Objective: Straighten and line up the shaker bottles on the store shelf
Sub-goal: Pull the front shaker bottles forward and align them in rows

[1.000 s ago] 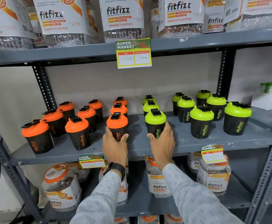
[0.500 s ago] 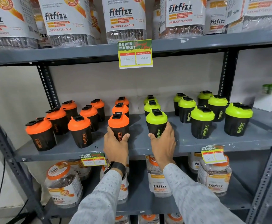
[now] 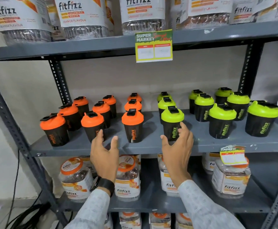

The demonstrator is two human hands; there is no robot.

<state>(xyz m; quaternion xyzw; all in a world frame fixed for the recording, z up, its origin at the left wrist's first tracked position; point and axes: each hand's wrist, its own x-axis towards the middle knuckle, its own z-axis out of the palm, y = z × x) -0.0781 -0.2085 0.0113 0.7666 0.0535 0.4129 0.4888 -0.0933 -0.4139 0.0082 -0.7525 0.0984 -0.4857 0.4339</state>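
Observation:
Black shaker bottles stand on the grey middle shelf (image 3: 151, 147): several with orange lids on the left, several with green lids on the right. My left hand (image 3: 104, 154) is open below the shelf edge, between the front orange-lid shaker (image 3: 132, 125) and another orange-lid shaker (image 3: 92, 125) to its left, holding nothing. My right hand (image 3: 177, 151) is open, its fingers spread just in front of the front green-lid shaker (image 3: 172, 123), not gripping it.
Large Fitfizz jars (image 3: 83, 15) fill the upper shelf, with a price tag (image 3: 154, 46) hanging from its edge. More jars (image 3: 76, 177) stand on the lower shelf, and a second price tag (image 3: 233, 154) hangs at the right. Shelf posts (image 3: 59, 83) frame the bay.
Both hands have let go of the front orange-lid and green-lid shakers and pulled back, open. My left hand shifted left. The view moved closer.

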